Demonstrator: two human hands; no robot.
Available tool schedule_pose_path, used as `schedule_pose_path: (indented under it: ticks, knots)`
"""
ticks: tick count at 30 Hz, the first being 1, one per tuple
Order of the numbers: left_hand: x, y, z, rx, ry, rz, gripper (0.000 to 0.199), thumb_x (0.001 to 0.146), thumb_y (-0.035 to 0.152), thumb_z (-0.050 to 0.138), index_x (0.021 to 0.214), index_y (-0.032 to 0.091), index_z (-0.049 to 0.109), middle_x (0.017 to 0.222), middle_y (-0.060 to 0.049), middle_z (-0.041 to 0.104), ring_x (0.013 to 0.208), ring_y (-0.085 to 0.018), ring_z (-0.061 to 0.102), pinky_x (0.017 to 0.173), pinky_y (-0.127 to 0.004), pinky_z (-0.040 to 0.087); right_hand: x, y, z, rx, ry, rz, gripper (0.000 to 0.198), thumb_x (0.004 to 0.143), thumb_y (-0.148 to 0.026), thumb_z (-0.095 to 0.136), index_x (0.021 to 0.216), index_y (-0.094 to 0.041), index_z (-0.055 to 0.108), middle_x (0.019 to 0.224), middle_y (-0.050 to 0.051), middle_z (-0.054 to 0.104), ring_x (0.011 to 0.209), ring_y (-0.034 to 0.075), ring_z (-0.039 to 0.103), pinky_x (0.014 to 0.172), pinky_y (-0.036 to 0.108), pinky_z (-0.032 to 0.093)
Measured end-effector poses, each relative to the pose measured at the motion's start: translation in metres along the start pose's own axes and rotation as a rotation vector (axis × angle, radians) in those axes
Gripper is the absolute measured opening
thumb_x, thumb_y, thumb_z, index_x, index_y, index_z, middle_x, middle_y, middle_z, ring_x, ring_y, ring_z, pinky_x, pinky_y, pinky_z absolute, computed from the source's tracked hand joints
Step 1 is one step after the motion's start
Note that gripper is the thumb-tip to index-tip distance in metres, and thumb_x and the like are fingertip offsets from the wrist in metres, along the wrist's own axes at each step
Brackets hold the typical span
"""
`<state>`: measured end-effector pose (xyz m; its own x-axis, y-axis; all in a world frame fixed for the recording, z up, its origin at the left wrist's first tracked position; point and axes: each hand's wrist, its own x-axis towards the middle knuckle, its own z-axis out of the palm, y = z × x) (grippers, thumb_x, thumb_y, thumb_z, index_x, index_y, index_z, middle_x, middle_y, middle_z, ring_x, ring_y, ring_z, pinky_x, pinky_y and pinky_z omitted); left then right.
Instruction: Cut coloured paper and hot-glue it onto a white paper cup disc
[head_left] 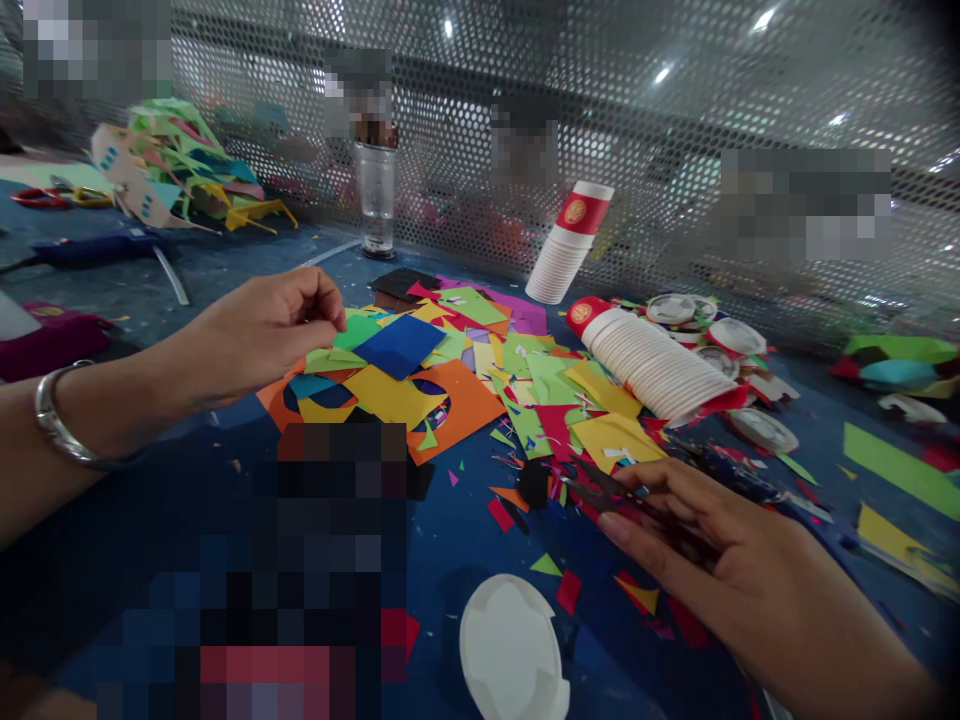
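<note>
My left hand (274,315), with a silver bangle at the wrist, is closed with its fingers curled in a pinch. Whatever those fingers hold, if anything, is hidden. Just beyond the fingertips lies a blue paper square (401,346) on a heap of coloured paper. Between thumb and fingers of my right hand (720,550) is a pair of dark tweezers (600,492), tips apart, over small scraps. Close to the tips are a black scrap (534,485) and yellow paper (619,438). An orange sheet with a round cut-out (469,405) lies between the hands.
Stacked paper cups (652,365) lie on their side at right; another stack (559,260) leans behind. A clear bottle (376,195) stands by the perforated metal screen (450,150). A glue gun (97,245) lies left, a white round piece (511,650) in front.
</note>
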<state>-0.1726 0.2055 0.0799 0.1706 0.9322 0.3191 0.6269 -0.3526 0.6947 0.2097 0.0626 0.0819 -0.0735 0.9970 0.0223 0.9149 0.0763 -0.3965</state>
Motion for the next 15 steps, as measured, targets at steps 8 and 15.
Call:
schedule_pose_path:
  ticks: [8, 15]
  knots:
    - [-0.0012, 0.0026, 0.0005, -0.079, -0.04, -0.062, 0.009, 0.077, 0.022, 0.058, 0.085, 0.023, 0.055, 0.076, 0.004, 0.058, 0.066, -0.011, 0.051, 0.061, -0.026, 0.039, 0.0011, -0.0013, 0.0001, 0.024, 0.01, -0.02, 0.041, 0.089, -0.06, 0.059, 0.11, -0.025, 0.067, 0.098, 0.004, 0.08, 0.085, 0.027, 0.076, 0.063, 0.031, 0.061]
    - [-0.0016, 0.003, -0.0006, -0.068, -0.059, -0.012, 0.009, 0.077, 0.022, 0.059, 0.086, 0.023, 0.054, 0.077, 0.004, 0.057, 0.069, -0.012, 0.053, 0.061, -0.026, 0.04, 0.0003, -0.0012, 0.0002, 0.023, 0.02, -0.019, 0.04, 0.088, -0.057, 0.061, 0.11, -0.024, 0.067, 0.093, 0.004, 0.079, 0.081, 0.026, 0.076, 0.062, 0.031, 0.061]
